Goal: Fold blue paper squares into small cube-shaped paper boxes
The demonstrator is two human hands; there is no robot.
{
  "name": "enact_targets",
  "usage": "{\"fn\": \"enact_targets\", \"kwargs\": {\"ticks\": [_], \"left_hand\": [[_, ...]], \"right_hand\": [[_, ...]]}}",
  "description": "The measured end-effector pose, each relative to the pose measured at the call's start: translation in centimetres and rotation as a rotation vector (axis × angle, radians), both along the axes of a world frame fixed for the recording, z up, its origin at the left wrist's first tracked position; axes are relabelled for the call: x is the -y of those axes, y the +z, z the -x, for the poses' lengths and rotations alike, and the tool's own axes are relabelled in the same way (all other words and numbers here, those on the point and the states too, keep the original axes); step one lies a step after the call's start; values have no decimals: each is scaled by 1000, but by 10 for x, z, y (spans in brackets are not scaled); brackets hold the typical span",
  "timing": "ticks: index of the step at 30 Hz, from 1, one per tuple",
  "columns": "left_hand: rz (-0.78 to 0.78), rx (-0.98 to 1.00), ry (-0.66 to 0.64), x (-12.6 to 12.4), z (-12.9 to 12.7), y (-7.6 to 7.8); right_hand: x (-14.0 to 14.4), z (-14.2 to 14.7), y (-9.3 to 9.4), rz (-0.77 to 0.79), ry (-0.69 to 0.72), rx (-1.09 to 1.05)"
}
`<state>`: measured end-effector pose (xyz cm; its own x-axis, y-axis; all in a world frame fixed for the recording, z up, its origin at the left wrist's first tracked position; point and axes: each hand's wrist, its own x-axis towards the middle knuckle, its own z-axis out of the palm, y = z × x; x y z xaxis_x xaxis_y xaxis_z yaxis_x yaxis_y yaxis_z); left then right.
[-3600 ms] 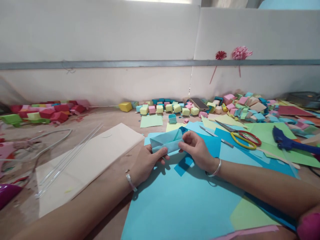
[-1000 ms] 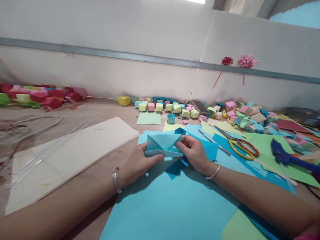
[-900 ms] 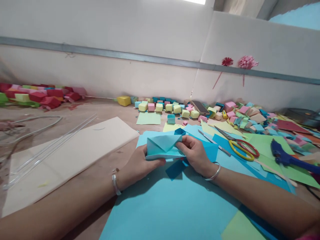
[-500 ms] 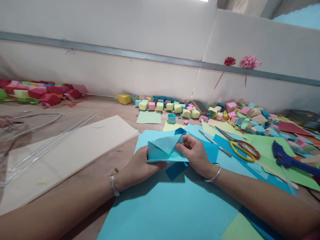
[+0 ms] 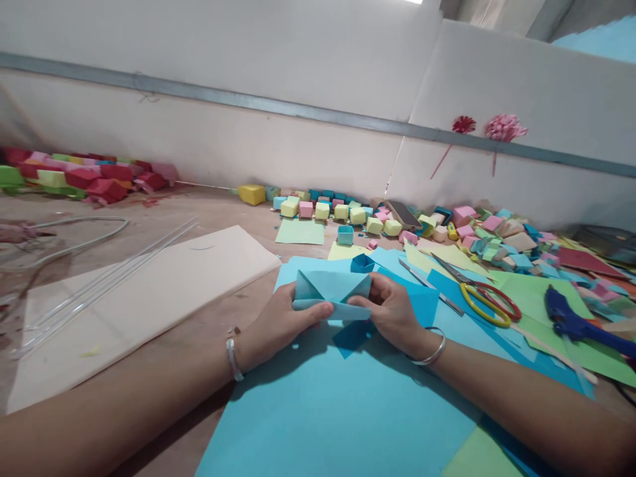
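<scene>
A light blue folded paper piece [image 5: 332, 291] with triangular flaps is held just above a large blue sheet [image 5: 342, 411] on the table. My left hand [image 5: 276, 326] pinches its left end, thumb on the lower edge. My right hand [image 5: 392, 310] grips its right end, fingers curled over the flap. Each wrist wears a silver bangle. A darker blue paper scrap [image 5: 352, 333] lies beneath the piece.
Yellow-handled scissors [image 5: 481, 298] and a blue glue gun [image 5: 576, 317] lie at the right on green paper. Several small paper boxes [image 5: 342, 213] line the back wall, with red ones [image 5: 94, 179] at the far left. A cream board [image 5: 144, 298] with clear rods [image 5: 109, 281] lies at the left.
The paper piece has been pressed flatter and lowered, its flaps folded in. Both hands stayed on its ends, and the camera tilted slightly.
</scene>
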<state>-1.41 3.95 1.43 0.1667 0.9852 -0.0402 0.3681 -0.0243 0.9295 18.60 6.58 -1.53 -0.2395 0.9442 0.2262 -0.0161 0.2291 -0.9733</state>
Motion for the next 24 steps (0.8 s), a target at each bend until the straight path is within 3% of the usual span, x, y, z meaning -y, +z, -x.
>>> {"fn": "enact_targets", "kwargs": {"ticks": [3,8,18,24], "left_hand": [[56,27,44,-1,0,-2],[19,-16,85,-2,-1,-1],[-40,-13,9,-1,1,-1],[-16,-33,61,-2,-3,0]], "right_hand": [[0,-4,-2,-35,24,27],[2,-4,0,-5,89,74],[-1,-1,0,-4,40,68],[0,-2,2,53,89,39]]}}
